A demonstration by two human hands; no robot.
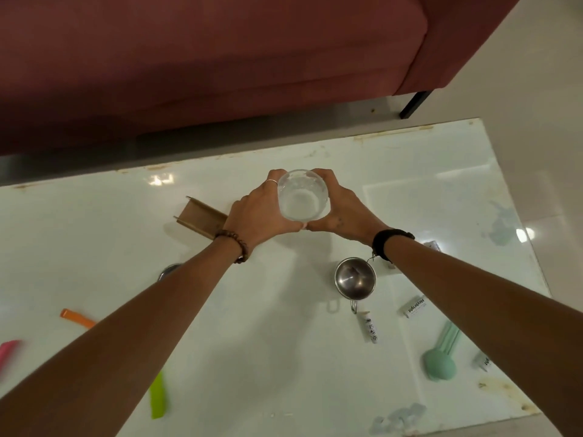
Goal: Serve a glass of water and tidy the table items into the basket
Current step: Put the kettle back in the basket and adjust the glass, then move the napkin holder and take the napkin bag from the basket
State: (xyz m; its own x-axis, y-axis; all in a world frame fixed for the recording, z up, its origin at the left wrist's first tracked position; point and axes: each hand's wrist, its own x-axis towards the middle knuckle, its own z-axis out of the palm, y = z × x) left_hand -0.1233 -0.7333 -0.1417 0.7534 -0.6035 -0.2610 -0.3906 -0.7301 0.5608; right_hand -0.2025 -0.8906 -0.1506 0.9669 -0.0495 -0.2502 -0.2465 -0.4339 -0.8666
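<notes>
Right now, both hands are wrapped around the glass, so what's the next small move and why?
Probably lower the glass straight down onto the bare table near the sofa-side edge. The left hand and right hand cup it, water inside.

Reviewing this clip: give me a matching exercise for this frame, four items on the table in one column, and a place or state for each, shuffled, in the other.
Items:
1. glass
2. steel cup
3. cardboard tray
4. green spoon

Places or states:
A. lying flat near the table's right edge, partly under the right forearm
B. held between the left hand and the right hand
C. standing upright and untouched, nearer the person than the hands
D. partly hidden behind the left wrist

Pairs: 1-B, 2-C, 3-D, 4-A
</notes>
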